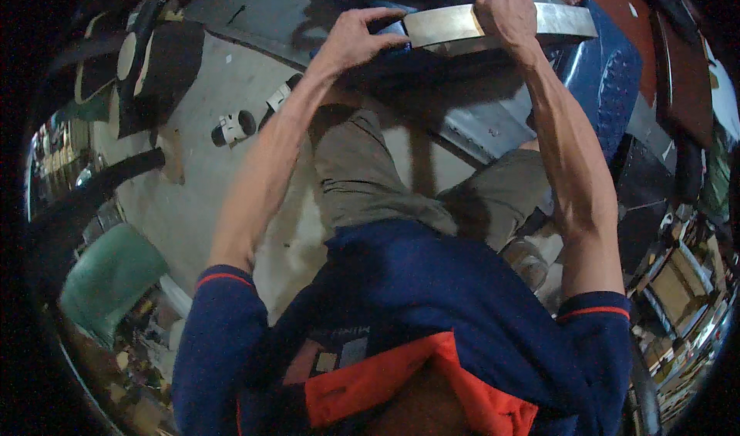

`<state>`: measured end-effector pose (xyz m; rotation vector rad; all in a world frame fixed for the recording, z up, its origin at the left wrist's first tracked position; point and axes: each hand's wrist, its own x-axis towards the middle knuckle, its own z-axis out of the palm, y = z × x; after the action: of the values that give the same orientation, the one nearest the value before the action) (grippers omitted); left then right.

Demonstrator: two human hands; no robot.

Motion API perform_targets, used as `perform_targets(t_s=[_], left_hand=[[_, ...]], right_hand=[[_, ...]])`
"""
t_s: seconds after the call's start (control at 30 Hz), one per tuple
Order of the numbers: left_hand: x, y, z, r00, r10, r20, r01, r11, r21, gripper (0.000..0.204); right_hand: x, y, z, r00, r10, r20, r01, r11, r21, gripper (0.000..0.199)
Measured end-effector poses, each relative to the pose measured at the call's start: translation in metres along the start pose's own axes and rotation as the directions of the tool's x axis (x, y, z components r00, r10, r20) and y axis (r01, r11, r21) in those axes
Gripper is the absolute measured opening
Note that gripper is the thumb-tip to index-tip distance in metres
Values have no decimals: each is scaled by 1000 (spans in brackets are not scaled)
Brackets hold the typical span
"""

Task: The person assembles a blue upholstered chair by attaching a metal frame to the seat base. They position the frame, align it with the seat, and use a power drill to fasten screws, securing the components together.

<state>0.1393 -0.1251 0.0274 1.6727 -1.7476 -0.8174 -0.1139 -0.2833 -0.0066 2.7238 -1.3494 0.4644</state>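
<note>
Clamps right hand [506, 18] on silver band [569, 22] by blue cover [613, 78] — likely for control; holds left hand [356, 39] at left end, fingers and thumb apart — perhaps to steady; cannot tell if touching

the head-worn fisheye looks down from close above the navy shirt [408, 270] toward the floor [196, 159].

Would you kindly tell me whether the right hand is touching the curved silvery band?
Touching: the head view shows the right hand closed over the curved silvery band, fingers against its surface.
</note>
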Motion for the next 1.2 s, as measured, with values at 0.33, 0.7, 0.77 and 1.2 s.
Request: perform_targets(t_s=[0.33,0.7,0.77,1.2], left_hand=[[35,-19,-21,948,-232,219,235,972,9,48],[98,14,55,975,-164,147,90,906,414,51],[93,53,69,960,-260,104,182,862,473,60],[78,66,86,956,-264,-127,286,744,604,69]], right_hand=[[6,-14,-17,974,206,96,-213,974,74,52],[9,-17,-23,984,158,83,-167,981,103,40],[0,-2,-17,989,110,99,-118,990,81,37],[-384,-13,-26,-152,984,98,-677,-175,715,36]])
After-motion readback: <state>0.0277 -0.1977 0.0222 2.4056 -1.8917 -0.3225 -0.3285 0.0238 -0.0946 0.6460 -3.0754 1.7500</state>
